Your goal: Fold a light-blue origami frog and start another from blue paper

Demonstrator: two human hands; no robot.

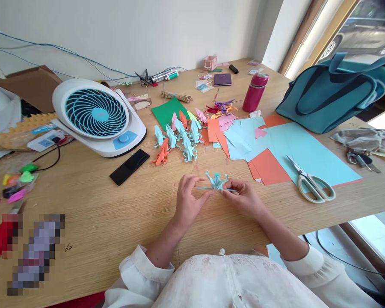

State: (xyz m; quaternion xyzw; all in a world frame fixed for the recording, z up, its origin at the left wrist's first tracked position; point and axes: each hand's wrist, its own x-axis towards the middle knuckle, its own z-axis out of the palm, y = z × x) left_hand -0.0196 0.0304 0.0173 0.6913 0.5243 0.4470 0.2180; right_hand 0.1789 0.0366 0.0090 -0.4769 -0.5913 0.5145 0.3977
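Observation:
A light blue folded paper figure (217, 181), crane-like with two curled tips standing up, is held just above the wooden table in front of me. My left hand (189, 196) has thumb and fingers around its left wing, seen nearly edge-on. On the other side, my right hand (242, 196) pinches the right wing between thumb and fingers. Beyond my hands stands a cluster of similar finished figures: several light blue ones (188, 149), an orange one (162, 153) and some pink ones. Light blue paper (295, 145) and orange paper sheets (270, 167) lie to the right.
Scissors (311, 184) rest on the paper at right. A black phone-like slab (129, 167) lies before a white fan (98, 115). Farther back are a green sheet (163, 112), ribbons (223, 108), a magenta bottle (256, 93) and a teal bag (330, 96).

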